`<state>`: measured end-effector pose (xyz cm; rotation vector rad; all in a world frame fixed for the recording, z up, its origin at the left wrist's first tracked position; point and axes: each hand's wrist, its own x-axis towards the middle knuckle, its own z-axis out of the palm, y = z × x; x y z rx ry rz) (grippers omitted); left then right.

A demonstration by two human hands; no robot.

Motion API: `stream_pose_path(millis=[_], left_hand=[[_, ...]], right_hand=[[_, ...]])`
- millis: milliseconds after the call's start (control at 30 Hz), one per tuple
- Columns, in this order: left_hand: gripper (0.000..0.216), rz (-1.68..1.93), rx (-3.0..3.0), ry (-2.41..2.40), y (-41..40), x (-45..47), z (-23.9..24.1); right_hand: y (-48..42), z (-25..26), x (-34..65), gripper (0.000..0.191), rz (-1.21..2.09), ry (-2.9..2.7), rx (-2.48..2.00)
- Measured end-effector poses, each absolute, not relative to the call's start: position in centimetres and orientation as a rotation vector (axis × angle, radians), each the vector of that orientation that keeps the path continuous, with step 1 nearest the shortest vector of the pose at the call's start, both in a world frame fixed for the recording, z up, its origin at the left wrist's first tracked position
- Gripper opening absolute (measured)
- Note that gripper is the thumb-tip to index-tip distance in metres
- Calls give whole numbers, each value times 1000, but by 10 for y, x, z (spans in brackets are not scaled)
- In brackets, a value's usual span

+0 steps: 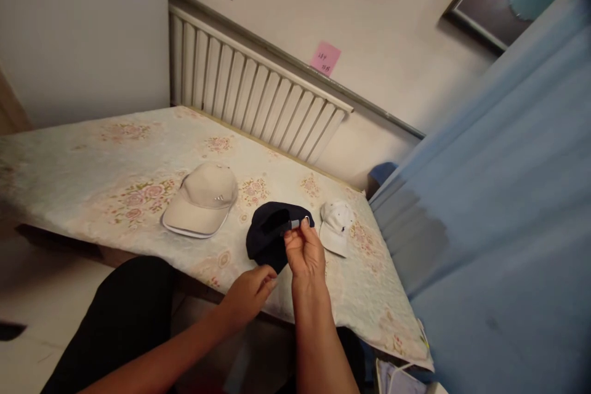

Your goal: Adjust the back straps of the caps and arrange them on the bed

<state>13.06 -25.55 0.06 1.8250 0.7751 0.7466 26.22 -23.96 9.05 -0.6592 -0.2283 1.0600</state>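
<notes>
A dark navy cap (pixel 268 235) lies on the flowered tablecloth (pixel 92 166), its back strap toward me. My right hand (pixel 305 252) is raised over the cap and pinches the strap's end, with a small metal piece at the fingertips. My left hand (pixel 249 295) rests at the cap's near edge, fingers curled against the fabric. A beige cap (pixel 203 200) sits to the left of the navy one. A small white cap (pixel 336 225) lies to its right.
A white radiator (pixel 258 92) runs along the wall behind the table, with a pink sticky note (pixel 325 58) above it. A blue curtain (pixel 498 209) hangs at the right. My black-clothed knee (pixel 124 314) shows below the table edge.
</notes>
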Motion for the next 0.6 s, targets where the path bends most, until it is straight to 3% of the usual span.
stream_pose_path(millis=[133, 300, 600], left_hand=[[23, 735, 1510, 877, -250, 142, -8], [42, 971, 1355, 707, -243, 152, 1], [40, 1118, 1018, 378, -248, 168, 54]], right_hand=[[-249, 100, 258, 12, 1029, -181, -609], [-259, 96, 257, 13, 1078, -98, -565], [-285, 91, 276, 13, 1065, -66, -453]])
